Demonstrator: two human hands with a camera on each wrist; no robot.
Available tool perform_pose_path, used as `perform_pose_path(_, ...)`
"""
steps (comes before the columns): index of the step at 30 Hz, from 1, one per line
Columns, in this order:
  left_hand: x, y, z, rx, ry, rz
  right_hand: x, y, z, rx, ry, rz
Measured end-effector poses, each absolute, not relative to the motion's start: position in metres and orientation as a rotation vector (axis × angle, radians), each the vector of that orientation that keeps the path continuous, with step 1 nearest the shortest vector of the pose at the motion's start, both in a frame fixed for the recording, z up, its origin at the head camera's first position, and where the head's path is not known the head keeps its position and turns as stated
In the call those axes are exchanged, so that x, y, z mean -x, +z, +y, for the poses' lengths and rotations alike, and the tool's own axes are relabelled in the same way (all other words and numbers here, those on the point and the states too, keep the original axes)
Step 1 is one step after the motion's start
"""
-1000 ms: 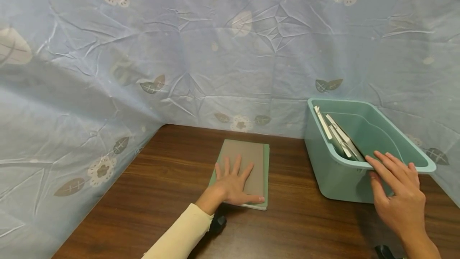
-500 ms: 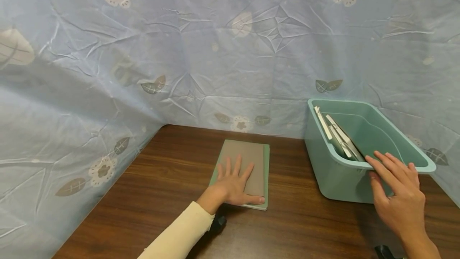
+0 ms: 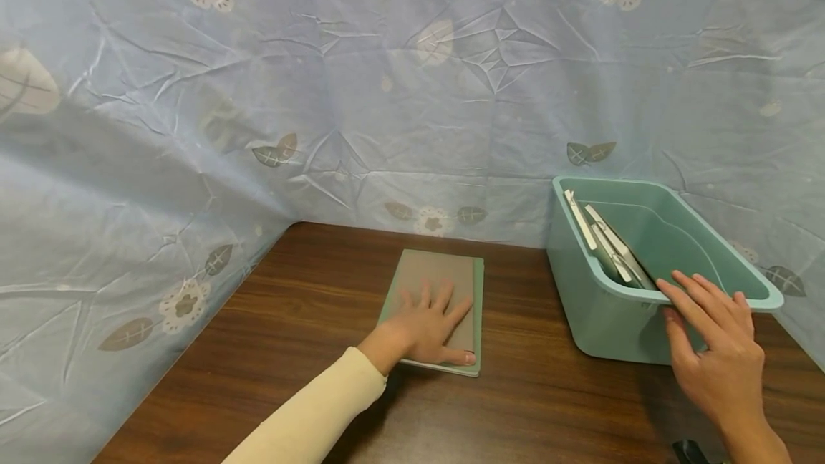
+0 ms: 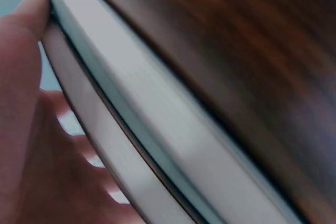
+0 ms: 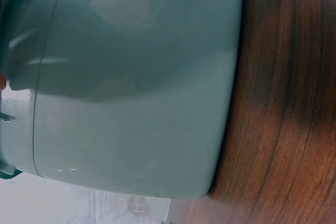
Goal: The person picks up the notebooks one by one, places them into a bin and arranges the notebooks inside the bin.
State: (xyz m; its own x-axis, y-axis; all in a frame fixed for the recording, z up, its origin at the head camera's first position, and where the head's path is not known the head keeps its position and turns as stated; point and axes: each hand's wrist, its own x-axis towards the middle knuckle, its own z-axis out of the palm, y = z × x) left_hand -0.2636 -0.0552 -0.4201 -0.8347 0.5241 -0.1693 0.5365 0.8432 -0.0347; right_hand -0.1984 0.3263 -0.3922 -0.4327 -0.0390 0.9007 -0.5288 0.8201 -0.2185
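In the head view my left hand (image 3: pixel 425 328) lies with spread fingers on a small stack of two books. The upper book (image 3: pixel 432 267) has a grey-brown cover and is a little narrower than the green book (image 3: pixel 478 306) beneath. The left wrist view looks along the pale page edges of the upper book (image 4: pixel 115 145) and the thicker green book (image 4: pixel 157 103), with my thumb (image 4: pixel 35 6) at a corner. My right hand (image 3: pixel 718 349) rests at the near rim of a green plastic bin (image 3: pixel 619 328), fingers extended over it, thumb below the rim outside.
Several thin, white-edged items (image 3: pixel 609 238) stand leaning along the left side inside the bin. The dark wooden table (image 3: pixel 309 292) meets a wrinkled, flower-print cloth (image 3: pixel 387 92) at the back and left.
My left hand has turned and shifted slightly right on the upper book, its fingers now pointing more to the right. The books, the bin and my right hand stay put.
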Motion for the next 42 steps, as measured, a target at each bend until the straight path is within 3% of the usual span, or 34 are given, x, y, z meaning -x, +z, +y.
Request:
perform_pose_path(28, 0.261, -0.416, -0.043, -1.324, -0.753, 2.845, 0.198, -0.391, 0.324, -0.414, 0.578, -1.954)
perform_pose_path(34, 0.256, -0.419, -0.043, -1.321, -0.874, 2.897, 0.199, -0.392, 0.326, -0.419, 0.561, -1.953)
perform_pose_path(42, 0.254, -0.414, -0.043, -1.262, -0.699, 2.954, 0.199, -0.392, 0.327, -0.424, 0.560, -1.947)
